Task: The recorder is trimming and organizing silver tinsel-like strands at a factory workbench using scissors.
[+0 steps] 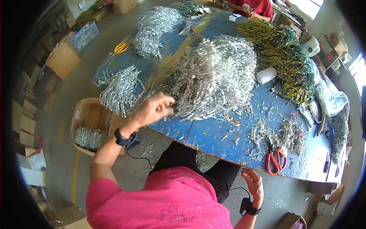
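A big heap of silver tinsel strands lies in the middle of the blue table. My left hand hovers at the heap's left edge, somewhat blurred, fingers loosely bent and apart, with nothing visible in them. Left of that hand lies a smaller silver tinsel bundle. My right hand hangs just off the table's front edge, fingers half-bent and apart, and I see nothing in it. Closest to it on the table are red-handled scissors, blades pointing away from me, beside loose silver scraps.
More silver tinsel and yellow-handled scissors lie far left. Gold-green tinsel runs along the right, near a white rounded block. A cardboard box with tinsel stands left. Across the table, a person in red handles something small.
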Demonstrator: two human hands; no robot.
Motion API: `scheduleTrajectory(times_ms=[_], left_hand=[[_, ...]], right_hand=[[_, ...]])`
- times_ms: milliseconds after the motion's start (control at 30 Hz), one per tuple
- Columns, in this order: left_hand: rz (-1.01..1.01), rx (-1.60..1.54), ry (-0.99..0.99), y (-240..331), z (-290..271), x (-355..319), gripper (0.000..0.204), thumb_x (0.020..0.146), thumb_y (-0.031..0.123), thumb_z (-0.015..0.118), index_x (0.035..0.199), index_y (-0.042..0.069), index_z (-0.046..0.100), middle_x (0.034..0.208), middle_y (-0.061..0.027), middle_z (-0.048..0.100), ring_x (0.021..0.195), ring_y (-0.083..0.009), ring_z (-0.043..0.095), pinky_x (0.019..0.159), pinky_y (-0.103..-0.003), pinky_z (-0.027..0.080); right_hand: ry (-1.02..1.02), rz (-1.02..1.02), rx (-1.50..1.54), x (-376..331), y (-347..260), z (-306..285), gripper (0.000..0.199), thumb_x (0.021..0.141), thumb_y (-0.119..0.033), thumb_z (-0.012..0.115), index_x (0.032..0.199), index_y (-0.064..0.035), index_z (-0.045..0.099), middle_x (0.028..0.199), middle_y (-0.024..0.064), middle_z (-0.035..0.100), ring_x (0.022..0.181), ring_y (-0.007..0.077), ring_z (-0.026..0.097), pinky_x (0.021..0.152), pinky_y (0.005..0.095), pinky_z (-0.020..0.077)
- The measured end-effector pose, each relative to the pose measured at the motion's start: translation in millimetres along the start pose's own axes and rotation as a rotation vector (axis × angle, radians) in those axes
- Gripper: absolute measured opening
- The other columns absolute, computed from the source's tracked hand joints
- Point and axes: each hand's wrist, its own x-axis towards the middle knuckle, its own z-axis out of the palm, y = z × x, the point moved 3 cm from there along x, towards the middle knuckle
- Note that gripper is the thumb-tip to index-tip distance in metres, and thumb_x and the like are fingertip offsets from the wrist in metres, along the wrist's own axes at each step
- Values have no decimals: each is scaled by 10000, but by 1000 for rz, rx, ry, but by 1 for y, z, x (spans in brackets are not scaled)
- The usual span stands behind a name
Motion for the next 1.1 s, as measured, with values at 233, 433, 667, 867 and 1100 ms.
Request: scheduleTrajectory(times_ms=[233, 433, 667, 867, 1100], left_hand=[[-200, -100, 86, -34, 11, 63, 500, 852, 220, 676, 1271, 13, 497, 1256, -171, 548, 1097, -264, 572, 882, -346, 489], [307, 31, -148, 3, 58, 78, 569, 830, 128, 666, 1358, 191, 464, 1464, -63, 354, 1311, -257, 382, 1039, -396, 384], [499, 266, 290, 11, 40, 58, 137, 821, 117, 662, 945, 65, 639, 1128, -128, 594, 1020, -250, 588, 743, -359, 518], [153, 257, 100, 1, 86, 31, 297, 754, 190, 722, 920, 77, 503, 725, -106, 620, 649, -300, 624, 567, -391, 484], [72, -211, 210, 20, 49, 64, 288, 857, 13, 570, 1143, 38, 580, 832, -64, 646, 721, -127, 606, 645, -275, 497]], right_hand=[[-27, -20, -9, 3, -20, -1, 230, 862, -123, 643, 1050, 9, 637, 930, 113, 684, 816, 153, 649, 732, 284, 503], [-37, 8, 50, -5, -29, 4, 245, 862, -104, 634, 1080, 8, 632, 941, 119, 681, 836, 156, 652, 747, 285, 505], [-69, -32, 32, -4, -40, 4, 228, 877, -81, 599, 1079, 25, 622, 935, 101, 678, 862, 151, 644, 780, 274, 492], [-98, -65, 56, 7, -37, 4, 239, 868, -122, 644, 1088, -29, 646, 953, 70, 680, 878, 136, 637, 773, 275, 490], [5, -190, -44, 4, -49, -7, 247, 871, -180, 645, 1078, -46, 648, 975, 92, 674, 848, 192, 648, 719, 296, 502]])
